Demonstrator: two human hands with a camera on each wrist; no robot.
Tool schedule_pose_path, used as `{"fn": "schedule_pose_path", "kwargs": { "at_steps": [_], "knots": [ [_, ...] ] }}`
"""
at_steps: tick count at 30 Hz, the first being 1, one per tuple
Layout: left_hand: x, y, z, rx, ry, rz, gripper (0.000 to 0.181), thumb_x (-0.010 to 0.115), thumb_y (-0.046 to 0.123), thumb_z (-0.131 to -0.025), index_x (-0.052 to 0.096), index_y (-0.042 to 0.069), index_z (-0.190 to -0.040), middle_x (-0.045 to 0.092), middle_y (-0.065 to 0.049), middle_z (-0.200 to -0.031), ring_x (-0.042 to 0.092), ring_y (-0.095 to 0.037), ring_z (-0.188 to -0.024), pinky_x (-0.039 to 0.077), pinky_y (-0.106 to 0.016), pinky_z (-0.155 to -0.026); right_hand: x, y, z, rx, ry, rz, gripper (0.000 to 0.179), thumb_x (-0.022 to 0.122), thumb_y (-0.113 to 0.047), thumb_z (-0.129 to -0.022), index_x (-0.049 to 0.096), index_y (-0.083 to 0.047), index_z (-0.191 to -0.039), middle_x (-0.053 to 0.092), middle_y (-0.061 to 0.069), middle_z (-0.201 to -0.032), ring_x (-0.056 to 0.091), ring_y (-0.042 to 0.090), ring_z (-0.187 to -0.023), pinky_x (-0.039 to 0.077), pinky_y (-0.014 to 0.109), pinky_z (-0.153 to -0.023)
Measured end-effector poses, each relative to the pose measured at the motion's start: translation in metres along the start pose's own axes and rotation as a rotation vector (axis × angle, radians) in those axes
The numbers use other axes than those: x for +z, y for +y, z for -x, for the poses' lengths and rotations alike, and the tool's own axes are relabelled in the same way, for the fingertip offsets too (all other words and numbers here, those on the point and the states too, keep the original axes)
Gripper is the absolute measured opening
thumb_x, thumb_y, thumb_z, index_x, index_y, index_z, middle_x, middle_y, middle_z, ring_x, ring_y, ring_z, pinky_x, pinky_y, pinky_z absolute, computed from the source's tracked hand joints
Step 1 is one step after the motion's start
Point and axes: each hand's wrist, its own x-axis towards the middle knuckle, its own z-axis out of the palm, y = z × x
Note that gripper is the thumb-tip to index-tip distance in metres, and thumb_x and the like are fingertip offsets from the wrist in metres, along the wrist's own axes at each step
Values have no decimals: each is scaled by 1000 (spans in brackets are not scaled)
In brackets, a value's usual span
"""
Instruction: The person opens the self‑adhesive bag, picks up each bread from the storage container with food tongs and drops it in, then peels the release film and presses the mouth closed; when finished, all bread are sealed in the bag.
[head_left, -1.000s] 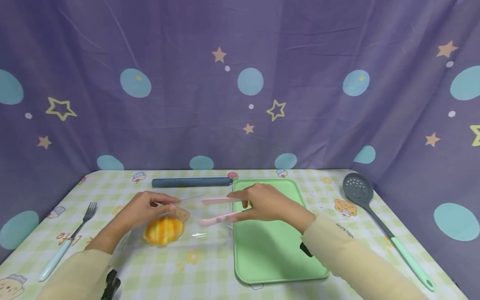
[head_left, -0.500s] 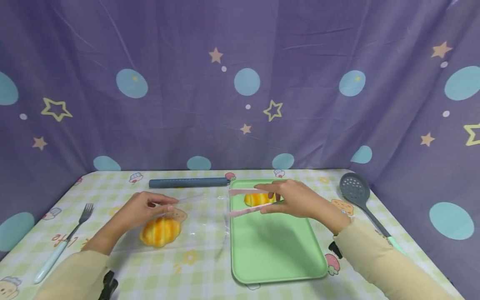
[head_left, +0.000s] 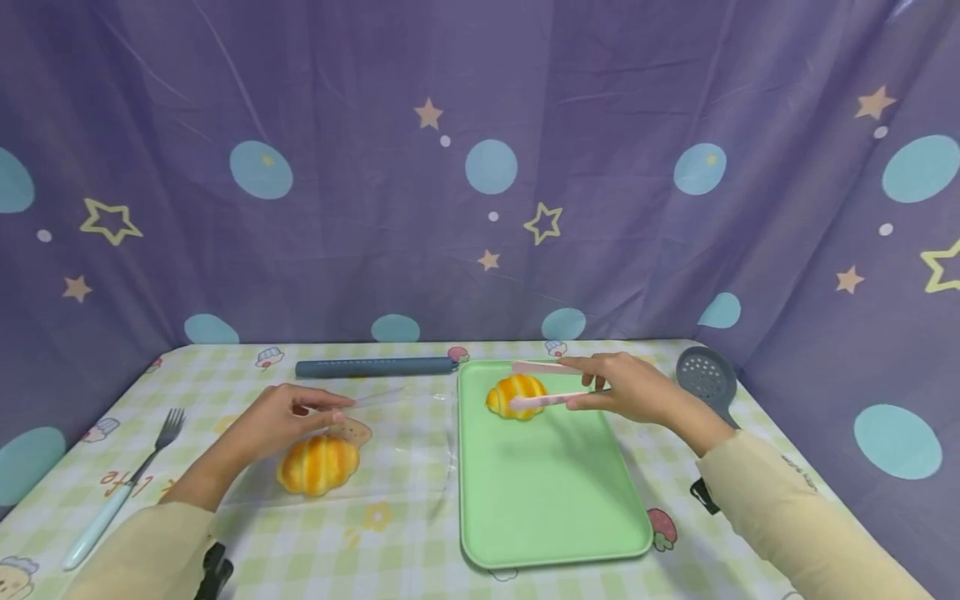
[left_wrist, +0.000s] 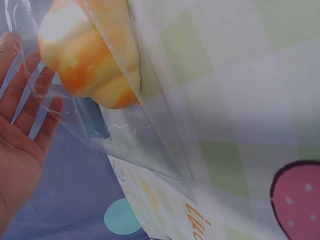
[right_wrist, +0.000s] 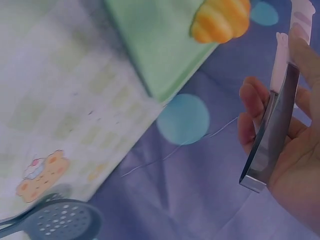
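Observation:
My left hand point(head_left: 285, 418) pinches the upper edge of a clear plastic bag point(head_left: 411, 467), which lies across the tablecloth. Inside it is an orange-and-yellow toy croissant point(head_left: 318, 465), also seen through the film in the left wrist view. A second such croissant point(head_left: 517, 395) lies at the back left of the green tray point(head_left: 555, 508). My right hand point(head_left: 636, 388) holds metal tongs point(right_wrist: 274, 130) with pink tips. The tongs are spread above the tray, their tips near the croissant; the front tip overlaps its lower right in the head view. Whether they touch it cannot be told.
A dark blue roll point(head_left: 375, 367) lies at the back, left of the tray. To the far left is a fork point(head_left: 123, 496) with a pale handle. A grey skimmer point(head_left: 707, 375) lies on the right, partly behind my right arm. Purple curtain point(head_left: 480, 275) closes off the back.
My right hand has moved right with the tongs, from over the bag to over the tray, uncovering the tray's croissant. The left hand and the bag stay nearly still; the view shifts slightly.

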Motion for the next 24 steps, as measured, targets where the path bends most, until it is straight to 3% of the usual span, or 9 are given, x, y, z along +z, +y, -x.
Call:
{"fn": "schedule_pose_path", "kwargs": {
  "at_steps": [16,24],
  "knots": [
    [-1,-1,0,24,5,12,26,70,26,-98,78,12,-118,75,-6,-116,68,-28,-105,55,-29,-79,11,33,-10,107,-68,1,61,78,-35,-90,60,-8,-142,71,2,-96,64,13,-80,56,35,-72],
    [-1,-1,0,16,11,7,26,71,27,-98,78,12,-118,75,-5,-116,69,-26,-104,55,-28,-79,12,36,-21,131,-122,72,60,83,-32,-86,64,-11,-139,72,7,-96,59,12,-68,54,34,-66]
  ]
}}
